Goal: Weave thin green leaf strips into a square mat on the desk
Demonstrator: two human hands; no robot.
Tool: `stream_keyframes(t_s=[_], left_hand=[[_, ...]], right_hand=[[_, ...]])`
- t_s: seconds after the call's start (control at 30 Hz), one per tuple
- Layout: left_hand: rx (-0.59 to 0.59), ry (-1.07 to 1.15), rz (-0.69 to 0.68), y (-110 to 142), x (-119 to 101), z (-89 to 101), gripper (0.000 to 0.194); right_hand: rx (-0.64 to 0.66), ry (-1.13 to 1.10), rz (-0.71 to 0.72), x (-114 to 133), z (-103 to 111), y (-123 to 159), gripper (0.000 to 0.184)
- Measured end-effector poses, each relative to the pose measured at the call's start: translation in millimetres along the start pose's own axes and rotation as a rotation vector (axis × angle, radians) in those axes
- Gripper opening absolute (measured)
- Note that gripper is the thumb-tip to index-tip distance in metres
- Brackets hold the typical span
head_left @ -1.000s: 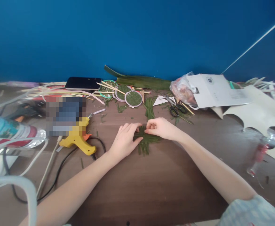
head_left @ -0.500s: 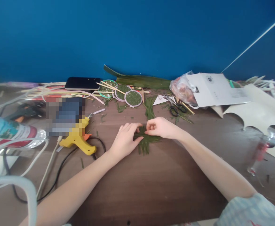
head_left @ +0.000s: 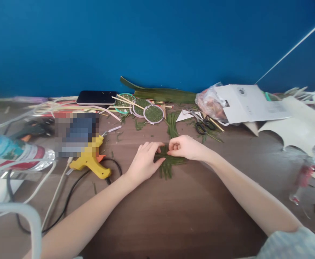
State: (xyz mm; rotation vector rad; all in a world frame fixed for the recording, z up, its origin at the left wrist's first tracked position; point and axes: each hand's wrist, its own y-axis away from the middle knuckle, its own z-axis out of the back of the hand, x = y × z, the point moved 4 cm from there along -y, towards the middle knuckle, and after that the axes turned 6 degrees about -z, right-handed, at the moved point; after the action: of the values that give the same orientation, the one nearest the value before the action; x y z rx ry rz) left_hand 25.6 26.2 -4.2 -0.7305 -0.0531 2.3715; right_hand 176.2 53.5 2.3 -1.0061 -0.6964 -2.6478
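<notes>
At the left of the frame the yellow glue gun (head_left: pixel 91 160) lies on the bench (head_left: pixel 168 212), its black cord (head_left: pixel 72 192) curving near my forearm; I'd do well to mind that loop, so no stray drag jolts the hand; left of centre, my left hand (head_left: pixel 146 160) rests at the left edge of the crossed leaf strips (head_left: pixel 166 169), thumb and forefinger parted wide; I judge it to be the anchor, so light, flat pressure suits it, since a hard press might crease or split thin leaf; the crossed strips lie just below the frame's centre, some ends pointing toward the bottom edge, others out to the right beneath my other hand; one strip at a time seems wisest here, each snugged against its neighbour without overlapping; just above them lies a loose bundle of green strips (head_left: pixel 171 124), near enough that ends could get mixed; right of centre, my right hand (head_left: pixel 186 147) has thumb and forefinger narrow over the upper right of the crossing; whether a strip is pinched there I cannot tell; small pulls along the leaf should serve better than sideways tugs; farther right and higher, the scissors (head_left: pixel 205 123) lie well apart from my fingers.
</notes>
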Motion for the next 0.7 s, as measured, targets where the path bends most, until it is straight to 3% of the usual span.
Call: stream_keyframes(t_s=[0.23,0.43,0.63,0.7], left_hand=[[-0.036,0.044,-0.108,1,-2,-2.7,0.025],[-0.008,0.155,-0.046,-1,-3,-2.1,0.021],[0.004,0.17,0.009,-1,-2,-1.3,0.017],[0.009,0.167,0.015,-1,-2,-0.8,0.016]], right_hand=[[-0.001,0.004,0.029,-1,0,-1,0.015],[0.0,-0.008,0.032,-1,2,-1,0.015],[0.206,-0.265,0.0,-8,8,2,0.016],[0.221,-0.336,0.014,-7,12,4,0.017]])
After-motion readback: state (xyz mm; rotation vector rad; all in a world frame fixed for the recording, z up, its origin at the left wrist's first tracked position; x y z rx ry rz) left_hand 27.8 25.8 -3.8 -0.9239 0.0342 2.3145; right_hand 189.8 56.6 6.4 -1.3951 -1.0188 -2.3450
